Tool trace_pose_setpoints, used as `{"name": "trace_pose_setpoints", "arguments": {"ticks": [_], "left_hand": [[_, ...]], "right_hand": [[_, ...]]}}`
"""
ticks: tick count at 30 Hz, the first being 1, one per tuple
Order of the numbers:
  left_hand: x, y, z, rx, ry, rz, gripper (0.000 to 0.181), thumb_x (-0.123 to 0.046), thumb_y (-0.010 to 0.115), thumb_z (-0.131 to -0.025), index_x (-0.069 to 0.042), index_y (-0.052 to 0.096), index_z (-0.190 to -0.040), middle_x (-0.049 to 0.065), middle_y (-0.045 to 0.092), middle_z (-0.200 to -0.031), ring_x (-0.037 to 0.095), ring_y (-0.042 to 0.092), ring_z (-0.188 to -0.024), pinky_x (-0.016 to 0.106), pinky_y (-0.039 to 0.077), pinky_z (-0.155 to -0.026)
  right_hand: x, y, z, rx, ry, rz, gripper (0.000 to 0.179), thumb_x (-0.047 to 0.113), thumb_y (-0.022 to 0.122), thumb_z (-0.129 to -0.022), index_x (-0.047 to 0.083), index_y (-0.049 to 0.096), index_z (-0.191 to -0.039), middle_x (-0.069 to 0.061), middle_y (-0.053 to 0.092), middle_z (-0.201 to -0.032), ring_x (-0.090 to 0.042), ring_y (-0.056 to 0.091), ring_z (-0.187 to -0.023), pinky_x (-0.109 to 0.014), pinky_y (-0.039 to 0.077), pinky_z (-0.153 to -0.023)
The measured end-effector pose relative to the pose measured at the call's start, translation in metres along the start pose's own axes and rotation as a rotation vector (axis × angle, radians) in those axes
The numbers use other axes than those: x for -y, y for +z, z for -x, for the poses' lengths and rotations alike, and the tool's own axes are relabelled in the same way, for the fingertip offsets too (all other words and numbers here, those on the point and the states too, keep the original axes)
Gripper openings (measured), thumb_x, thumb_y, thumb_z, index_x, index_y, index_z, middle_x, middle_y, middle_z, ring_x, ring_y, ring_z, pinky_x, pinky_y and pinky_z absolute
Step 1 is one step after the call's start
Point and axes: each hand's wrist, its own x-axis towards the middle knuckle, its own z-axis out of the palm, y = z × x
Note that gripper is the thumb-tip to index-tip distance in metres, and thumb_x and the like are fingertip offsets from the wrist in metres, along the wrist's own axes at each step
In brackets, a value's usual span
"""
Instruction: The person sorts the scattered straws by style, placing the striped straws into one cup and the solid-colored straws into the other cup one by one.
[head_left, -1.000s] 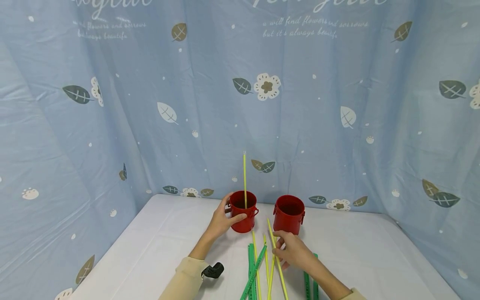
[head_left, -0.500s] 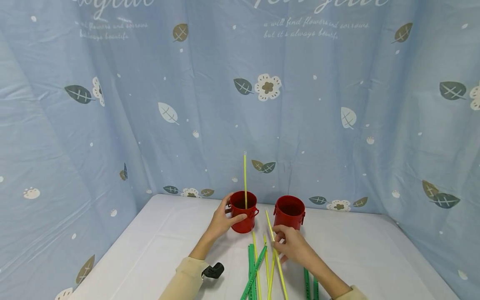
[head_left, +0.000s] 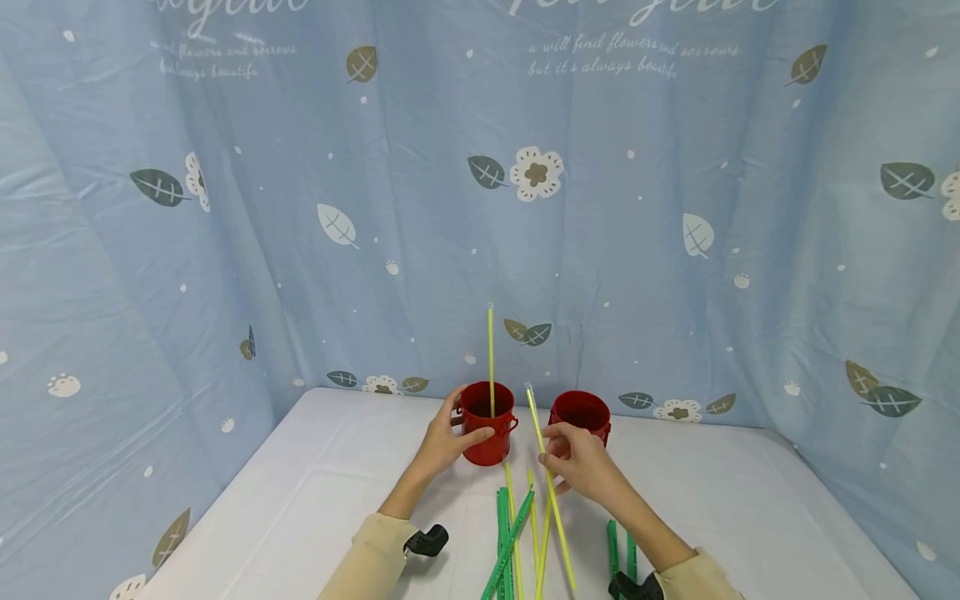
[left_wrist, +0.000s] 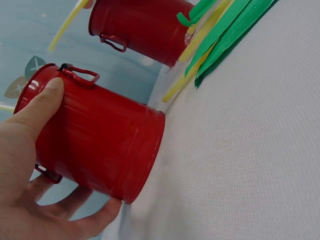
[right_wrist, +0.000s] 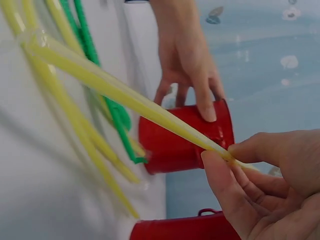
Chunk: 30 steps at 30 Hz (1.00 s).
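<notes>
My left hand [head_left: 442, 442] grips the left red bucket [head_left: 487, 452] by its side; in the left wrist view the thumb lies near its wire handle [left_wrist: 82, 76]. A thin yellow stick [head_left: 491, 358] stands upright in that bucket. My right hand [head_left: 585, 462] pinches another yellow stick [right_wrist: 130, 100] between thumb and fingers. This stick slants, its clear-wrapped upper end between the two buckets and its lower end toward me. Behind the right hand stands a second red bucket [left_wrist: 142, 27], partly hidden by it in the head view.
Several yellow sticks [head_left: 533, 533] and green strips [head_left: 503, 533] lie on the white cloth in front of the buckets. More green strips [head_left: 613, 546] lie by the right forearm. A blue patterned curtain [head_left: 420, 208] hangs behind the table [head_left: 315, 483].
My right hand has moved up and away from me, raising the pinched stick so its top reaches the bucket rims' height. The left hand stays on its bucket.
</notes>
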Motion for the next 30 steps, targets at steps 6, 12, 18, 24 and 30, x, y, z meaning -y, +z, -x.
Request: {"name": "trace_pose_setpoints", "arguments": {"ticks": [6, 12, 18, 24, 30], "left_hand": [[0.000, 0.000, -0.001, -0.005, 0.003, -0.003, 0.088, -0.029, 0.079, -0.083, -0.015, 0.028, -0.154, 0.016, 0.046, -0.145, 0.039, 0.052, -0.126, 0.049, 0.053, -0.096], [0.000, 0.000, -0.001, -0.008, 0.012, 0.019, 0.087, -0.026, 0.079, -0.084, -0.015, 0.028, -0.154, 0.017, 0.045, -0.147, 0.041, 0.051, -0.127, 0.053, 0.052, -0.097], [-0.005, 0.000, 0.001, -0.016, 0.010, 0.022, 0.086, -0.021, 0.078, -0.084, -0.014, 0.028, -0.154, 0.019, 0.045, -0.147, 0.043, 0.052, -0.126, 0.055, 0.052, -0.097], [0.001, 0.001, -0.001, -0.011, -0.003, 0.000, 0.089, -0.028, 0.079, -0.083, -0.017, 0.027, -0.154, 0.015, 0.045, -0.147, 0.039, 0.052, -0.126, 0.051, 0.052, -0.098], [0.001, 0.001, -0.001, -0.009, -0.003, 0.002, 0.090, -0.030, 0.080, -0.083, -0.016, 0.027, -0.155, 0.014, 0.046, -0.146, 0.038, 0.053, -0.126, 0.050, 0.052, -0.098]], "right_hand": [[0.011, -0.004, -0.015, -0.051, -0.008, -0.005, 0.036, 0.007, 0.074, -0.086, -0.001, 0.062, -0.119, -0.007, 0.063, -0.080, -0.024, 0.065, -0.057, -0.035, 0.059, -0.052], [0.017, -0.007, -0.028, -0.085, -0.015, 0.002, 0.032, 0.006, 0.073, -0.086, 0.000, 0.063, -0.116, -0.007, 0.063, -0.080, -0.017, 0.064, -0.051, -0.033, 0.059, -0.052], [0.022, -0.008, -0.035, -0.104, -0.022, -0.008, 0.033, 0.007, 0.073, -0.086, 0.000, 0.063, -0.116, -0.007, 0.064, -0.082, -0.024, 0.066, -0.059, -0.037, 0.060, -0.055], [0.028, -0.009, -0.040, -0.123, -0.023, -0.010, 0.032, 0.010, 0.074, -0.087, 0.001, 0.063, -0.116, -0.008, 0.065, -0.086, -0.027, 0.067, -0.069, -0.034, 0.059, -0.053], [0.034, -0.011, -0.048, -0.138, -0.047, -0.026, 0.032, 0.010, 0.072, -0.088, 0.002, 0.062, -0.118, -0.011, 0.065, -0.092, -0.026, 0.067, -0.071, -0.031, 0.059, -0.053]]}}
